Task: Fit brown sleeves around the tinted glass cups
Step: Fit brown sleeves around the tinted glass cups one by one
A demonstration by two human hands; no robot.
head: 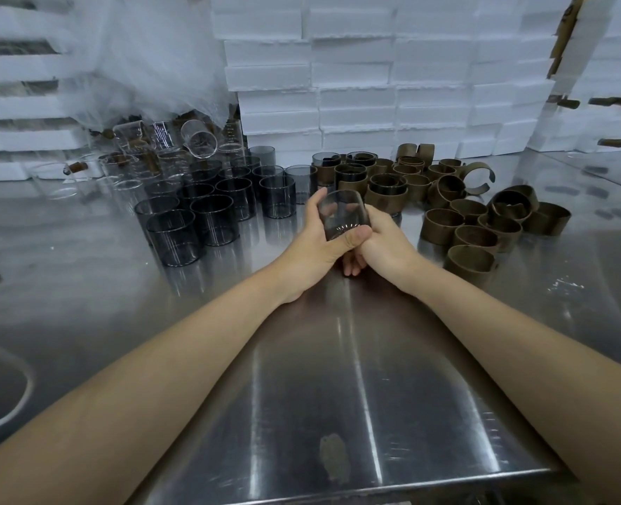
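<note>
L hand (314,246) & R hand (387,246) grips both curl round a bare tinted cup (343,216), prob. steadying it near the sleeves (442,221) for fitting.

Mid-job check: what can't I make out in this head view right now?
- Right hand, its grip: head view; the fingers are mostly hidden under the held tinted cup and the left hand.
- Clear glasses, back left: head view; blurred and partly veiled by plastic sheeting.
- Pale curved rim: head view; cut off by the left edge, so what it is stays unclear.
</note>
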